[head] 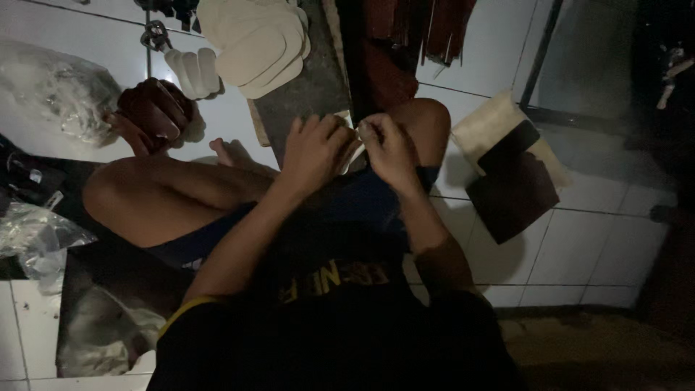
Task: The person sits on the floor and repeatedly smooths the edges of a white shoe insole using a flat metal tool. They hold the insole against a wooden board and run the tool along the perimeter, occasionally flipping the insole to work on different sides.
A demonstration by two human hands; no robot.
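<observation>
At twelve o'clock above the knees, the left hand (313, 148) and right hand (389, 148) pinch closed on a small pale flat piece (352, 145), seemingly light, thin and pliable, best gripped at its edges.

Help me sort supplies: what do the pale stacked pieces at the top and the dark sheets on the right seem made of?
The pale stacked pieces look like matte board or foam: flat, cream, dull edges. The dark sheets look like leather or synthetic leather: thin, brown, slightly curling, on a cream backing sheet. Dim light leaves both uncertain.
</observation>
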